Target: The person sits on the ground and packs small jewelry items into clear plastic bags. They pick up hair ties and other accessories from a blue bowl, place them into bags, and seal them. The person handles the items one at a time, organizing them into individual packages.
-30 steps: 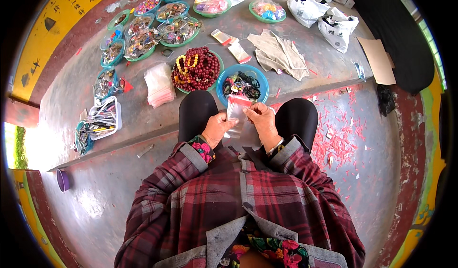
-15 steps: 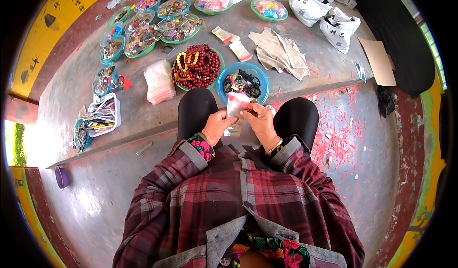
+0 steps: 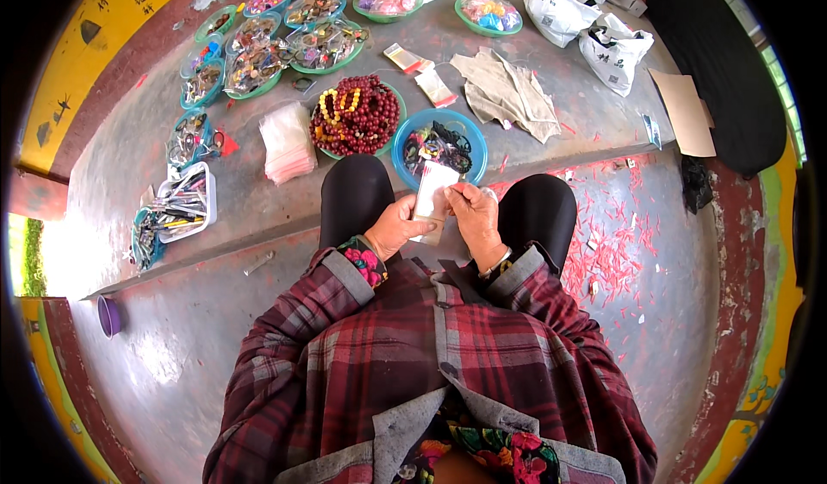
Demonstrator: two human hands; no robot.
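Concrete ledge runs across the top, a step above the floor where the person sits, knees up against its edge. Black mat lies at the far right of the ledge, cardboard sheet just beside it. Two white bags stand at the far edge, folded grey cloth lies near them. Green and blue bowls of mixed trinkets cluster upper left; a white tray of small items sits at the left, near the ledge's edge. Bowl of red beads touches a blue bowl of dark pieces, both right in front of the knees. Stack of clear bags lies left of the beads. Red scraps litter the floor to the right. Purple cup sits on the floor, far left. Both hands are raised between the knees: left hand closed, thumb and fingers pinching the lower left of a small clear pouch; right hand pinching its right edge, fingers curled. Pouch is upright, in the air, just near of the blue bowl.
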